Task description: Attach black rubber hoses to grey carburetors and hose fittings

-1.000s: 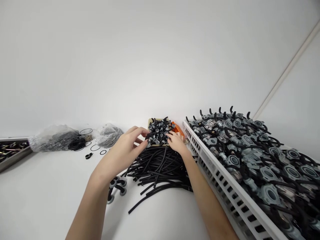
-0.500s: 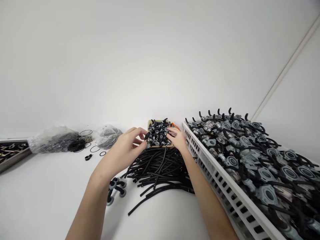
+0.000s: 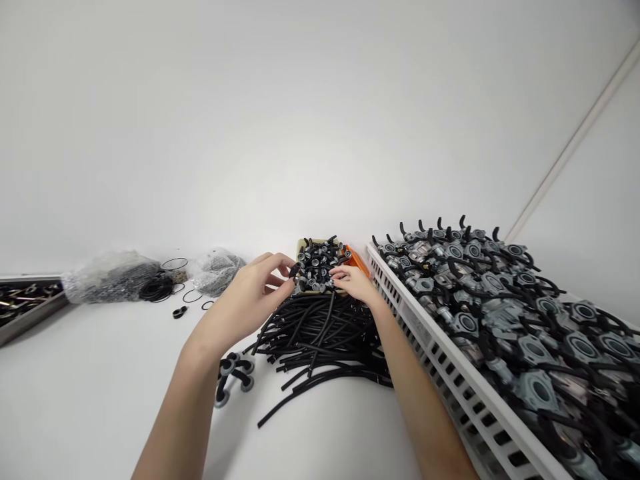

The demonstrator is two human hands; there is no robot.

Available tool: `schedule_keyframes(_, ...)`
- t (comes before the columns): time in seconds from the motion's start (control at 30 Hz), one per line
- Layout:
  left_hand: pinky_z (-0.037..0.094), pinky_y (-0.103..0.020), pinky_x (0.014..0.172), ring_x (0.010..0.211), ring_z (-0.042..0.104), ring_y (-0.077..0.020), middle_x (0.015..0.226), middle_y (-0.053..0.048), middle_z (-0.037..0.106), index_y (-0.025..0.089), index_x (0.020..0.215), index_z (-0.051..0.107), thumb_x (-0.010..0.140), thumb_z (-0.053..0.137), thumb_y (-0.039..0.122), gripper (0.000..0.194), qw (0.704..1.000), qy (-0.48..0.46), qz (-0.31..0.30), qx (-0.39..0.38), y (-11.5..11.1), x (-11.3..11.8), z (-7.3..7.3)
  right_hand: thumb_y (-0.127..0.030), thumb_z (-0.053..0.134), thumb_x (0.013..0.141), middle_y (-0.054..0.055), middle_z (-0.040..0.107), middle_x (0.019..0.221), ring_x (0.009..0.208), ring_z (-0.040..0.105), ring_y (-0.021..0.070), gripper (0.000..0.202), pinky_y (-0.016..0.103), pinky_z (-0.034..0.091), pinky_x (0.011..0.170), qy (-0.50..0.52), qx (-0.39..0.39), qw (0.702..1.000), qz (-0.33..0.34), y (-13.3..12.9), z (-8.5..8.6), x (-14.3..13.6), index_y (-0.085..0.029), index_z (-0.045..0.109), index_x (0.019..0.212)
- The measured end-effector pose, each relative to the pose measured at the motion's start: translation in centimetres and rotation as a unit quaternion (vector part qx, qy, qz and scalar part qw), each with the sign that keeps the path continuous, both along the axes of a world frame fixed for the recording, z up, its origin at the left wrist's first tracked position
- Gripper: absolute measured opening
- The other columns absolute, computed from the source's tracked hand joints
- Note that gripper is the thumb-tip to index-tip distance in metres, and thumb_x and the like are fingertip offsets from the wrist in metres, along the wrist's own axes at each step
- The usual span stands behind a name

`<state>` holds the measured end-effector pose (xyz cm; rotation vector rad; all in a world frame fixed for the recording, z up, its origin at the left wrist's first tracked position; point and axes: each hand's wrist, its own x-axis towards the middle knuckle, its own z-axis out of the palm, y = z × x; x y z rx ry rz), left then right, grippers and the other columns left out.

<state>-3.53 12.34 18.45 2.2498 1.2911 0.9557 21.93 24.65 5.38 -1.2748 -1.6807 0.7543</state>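
Note:
My left hand is at the left edge of a small beige bin, thumb and index finger closed on a short black rubber piece. My right hand reaches over the bin's right side, its fingertips together among the small black and grey parts. Whatever those fingertips hold is too small to make out. Just below the bin lies a heap of thin black hoses. Several black pieces with grey round ends lie under my left wrist.
A white slatted crate full of metal parts with black hoses fills the right side. An orange container stands behind my right hand. Plastic bags, black rings and a metal tray are at the left.
My right hand has moved slightly down and its fingers have drawn together, uncovering more of the orange container. My left hand keeps the black piece in almost the same place.

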Motion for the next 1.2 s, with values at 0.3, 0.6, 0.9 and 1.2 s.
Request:
schedule_keyframes(0.3,0.053,-0.027,0.056,0.073,0.069,-0.0177,0.090,-0.002,0.070,0.026,0.098,0.060,0.089,0.049,0.036,0.017,1.000,0.015,0.014,-0.007,-0.5,0.0,0.4,-0.005,0.071,0.067,0.007,0.070,0.090,0.088,0.065,0.0211,0.019,0.035,0.049,0.088,-0.066,0.041,0.997,-0.005,-0.1,-1.4,-1.8,-0.019,0.075,0.080)
schedule_keyframes(0.6,0.053,-0.028,0.057,0.081,0.065,-0.0188,0.102,-0.006,0.068,0.026,0.110,0.058,0.090,0.049,0.034,0.024,0.993,-0.059,0.053,0.091,-1.8,-2.2,1.3,-0.018,0.048,0.084,0.002,0.065,0.093,0.087,0.066,0.0157,0.028,0.031,0.050,0.084,0.059,0.103,0.992,-0.046,-0.8,1.5,-2.6,-0.023,0.053,0.111)
schedule_keyframes(0.9,0.054,-0.021,0.048,0.072,0.064,-0.0126,0.091,0.000,0.066,0.028,0.096,0.068,0.080,0.066,0.022,0.017,0.901,-0.319,0.125,0.265,-4.1,-1.2,2.1,-0.031,0.065,0.078,-0.005,0.055,0.068,0.059,0.053,0.0118,0.017,0.021,0.041,0.055,-0.015,0.039,0.983,0.178,-10.8,4.6,-13.5,-0.024,0.062,0.093)
schedule_keyframes(1.2,0.058,-0.020,0.043,0.072,0.065,-0.0117,0.097,0.001,0.067,0.031,0.093,0.072,0.079,0.071,0.024,0.015,0.854,-0.394,0.167,0.295,-4.7,-1.9,2.8,-0.048,0.061,0.087,-0.002,0.072,0.095,0.084,0.069,0.0184,0.036,0.025,0.045,0.071,-0.234,0.138,0.940,0.205,-13.1,-1.6,-20.0,-0.034,0.060,0.119)
